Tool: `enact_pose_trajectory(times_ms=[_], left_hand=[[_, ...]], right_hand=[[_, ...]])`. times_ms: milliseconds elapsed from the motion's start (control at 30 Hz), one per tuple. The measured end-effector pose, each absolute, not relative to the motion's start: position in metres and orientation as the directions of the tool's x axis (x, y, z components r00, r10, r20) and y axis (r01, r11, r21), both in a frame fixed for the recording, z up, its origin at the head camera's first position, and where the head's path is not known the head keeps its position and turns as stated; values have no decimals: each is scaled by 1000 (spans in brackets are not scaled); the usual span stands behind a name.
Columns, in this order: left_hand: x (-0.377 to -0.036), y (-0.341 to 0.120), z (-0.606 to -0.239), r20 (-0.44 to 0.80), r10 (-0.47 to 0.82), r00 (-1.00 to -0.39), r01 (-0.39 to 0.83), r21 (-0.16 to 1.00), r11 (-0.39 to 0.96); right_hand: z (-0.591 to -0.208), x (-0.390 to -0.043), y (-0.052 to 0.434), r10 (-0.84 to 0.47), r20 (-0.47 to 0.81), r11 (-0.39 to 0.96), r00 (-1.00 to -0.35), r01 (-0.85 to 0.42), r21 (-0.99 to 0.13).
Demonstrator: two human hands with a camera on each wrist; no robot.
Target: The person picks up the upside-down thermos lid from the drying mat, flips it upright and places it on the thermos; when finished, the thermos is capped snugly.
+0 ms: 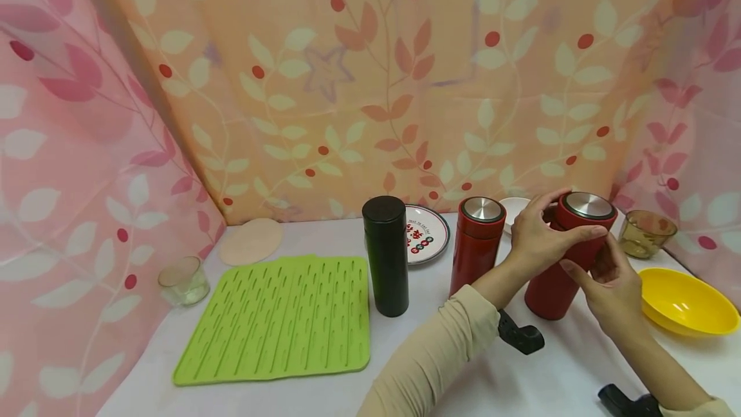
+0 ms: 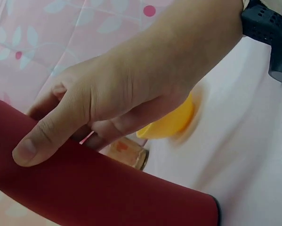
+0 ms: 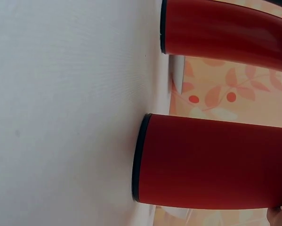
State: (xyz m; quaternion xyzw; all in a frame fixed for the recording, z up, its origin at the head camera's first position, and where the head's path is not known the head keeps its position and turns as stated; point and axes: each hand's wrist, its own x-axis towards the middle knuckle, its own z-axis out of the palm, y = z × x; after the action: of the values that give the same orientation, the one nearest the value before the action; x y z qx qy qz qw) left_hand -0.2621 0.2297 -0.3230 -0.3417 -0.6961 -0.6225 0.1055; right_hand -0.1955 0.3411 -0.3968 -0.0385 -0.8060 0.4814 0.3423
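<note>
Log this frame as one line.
left hand: grips red flask near lid | right hand: holds flask body | flask: tilted, base on table

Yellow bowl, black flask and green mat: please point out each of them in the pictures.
yellow bowl (image 1: 689,304): head view, on the inner surface.
black flask (image 1: 386,262): head view, on the middle of the body.
green mat (image 1: 280,317): head view, on the ribbed centre.

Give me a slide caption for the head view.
Both hands hold a red flask beside a second red flask and a yellow bowl.
</note>
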Motion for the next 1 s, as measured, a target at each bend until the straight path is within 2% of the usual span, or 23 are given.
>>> enact_pose_trajectory(times_ms=[233,433,700,1000], left_hand=[[-262,231,-326,530,356,-769,558,830,-31],[-260,231,-326,543,355,-761,568,822,-39],[-258,228,-326,540,358,-762,562,826,-48],[-259,223,-319,461,435,-773,498,866,-32]], right_hand=[[-399,-193,342,403,502,545,-765,-240,-803],[-399,-195,342,405,525,526,-749,-279,-804],[-398,-194,341,408,509,525,-758,-261,-810],[-398,-195,340,408,525,523,-747,-280,-805]])
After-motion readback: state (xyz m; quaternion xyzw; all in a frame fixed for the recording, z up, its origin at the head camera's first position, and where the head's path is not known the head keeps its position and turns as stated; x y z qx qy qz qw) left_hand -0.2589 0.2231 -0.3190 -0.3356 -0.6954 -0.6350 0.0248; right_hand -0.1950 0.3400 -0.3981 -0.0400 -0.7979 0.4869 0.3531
